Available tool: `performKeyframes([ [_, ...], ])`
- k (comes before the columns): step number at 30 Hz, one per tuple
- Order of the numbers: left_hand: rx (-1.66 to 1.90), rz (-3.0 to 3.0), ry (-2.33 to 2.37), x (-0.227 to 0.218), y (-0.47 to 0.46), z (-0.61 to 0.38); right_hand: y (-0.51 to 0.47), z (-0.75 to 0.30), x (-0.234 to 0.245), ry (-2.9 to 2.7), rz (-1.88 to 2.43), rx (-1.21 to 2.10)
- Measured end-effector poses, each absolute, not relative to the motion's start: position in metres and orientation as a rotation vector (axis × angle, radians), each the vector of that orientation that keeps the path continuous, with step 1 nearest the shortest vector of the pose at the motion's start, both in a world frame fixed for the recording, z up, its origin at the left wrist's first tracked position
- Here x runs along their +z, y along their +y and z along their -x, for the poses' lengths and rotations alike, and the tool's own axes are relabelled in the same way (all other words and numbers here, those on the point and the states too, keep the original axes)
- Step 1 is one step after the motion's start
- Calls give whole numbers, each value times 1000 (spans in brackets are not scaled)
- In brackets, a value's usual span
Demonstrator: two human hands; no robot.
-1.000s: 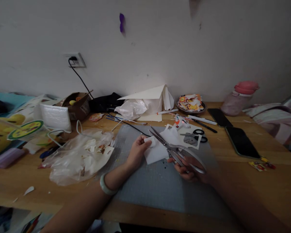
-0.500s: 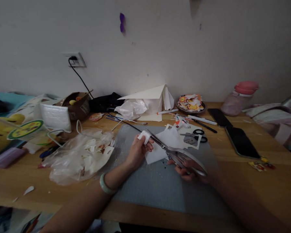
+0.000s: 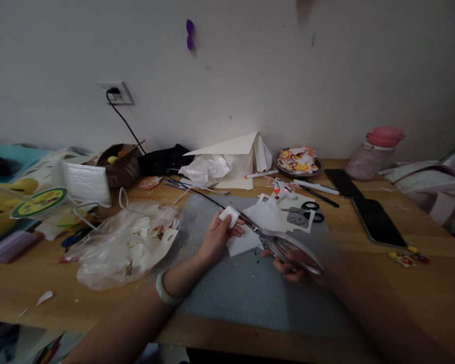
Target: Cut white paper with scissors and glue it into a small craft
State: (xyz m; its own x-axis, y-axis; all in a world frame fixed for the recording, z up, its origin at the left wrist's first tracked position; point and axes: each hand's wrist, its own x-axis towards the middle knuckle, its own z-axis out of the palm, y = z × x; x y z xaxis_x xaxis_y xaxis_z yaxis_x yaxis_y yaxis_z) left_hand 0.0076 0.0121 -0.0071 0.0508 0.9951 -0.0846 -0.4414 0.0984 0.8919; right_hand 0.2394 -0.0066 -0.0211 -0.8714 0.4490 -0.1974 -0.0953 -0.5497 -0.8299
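Head view: the left hand [image 3: 215,236] pinched a small white paper [image 3: 229,216] above the gray mat [image 3: 235,298], right by the blades [image 3: 246,221] of the large scissors [image 3: 264,234]. The right hand [image 3: 293,274] clasped the handles [image 3: 297,241] tightly; 2 phones [image 3: 378,221] lay farther right.

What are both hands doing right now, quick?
Left hand: closed, pinching a small piece of white paper.
Right hand: closed around the handles of the large scissors.

scissors [image 3: 268,235]: 2 | phones [image 3: 379,222]: 2 | bottle [image 3: 367,159]: 1 | bowl [image 3: 317,170]: 1 | bracelet [image 3: 161,289]: 1 | mat [image 3: 242,303]: 1
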Motion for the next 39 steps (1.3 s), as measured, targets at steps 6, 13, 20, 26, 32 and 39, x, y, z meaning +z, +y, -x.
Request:
performKeyframes([
  [6,1304,-833,899,-6,12,-8,-8,-237,-14,-1288,620,2441],
  [13,1278,-836,896,-9,13,-7,-8,-238,-16,-1285,620,2448],
  [20,1287,-860,886,-9,12,-7,-8,-238,-19,-1358,646,2396],
  [26,1288,-859,894,-9,12,-7,-9,-236,-11,-1360,658,2394],
  [32,1298,-850,914,-8,12,-7,-12,-233,-5,-1354,740,2348],
  [39,1310,-812,905,-7,12,-8,-13,-232,-10,-1331,776,2335],
])
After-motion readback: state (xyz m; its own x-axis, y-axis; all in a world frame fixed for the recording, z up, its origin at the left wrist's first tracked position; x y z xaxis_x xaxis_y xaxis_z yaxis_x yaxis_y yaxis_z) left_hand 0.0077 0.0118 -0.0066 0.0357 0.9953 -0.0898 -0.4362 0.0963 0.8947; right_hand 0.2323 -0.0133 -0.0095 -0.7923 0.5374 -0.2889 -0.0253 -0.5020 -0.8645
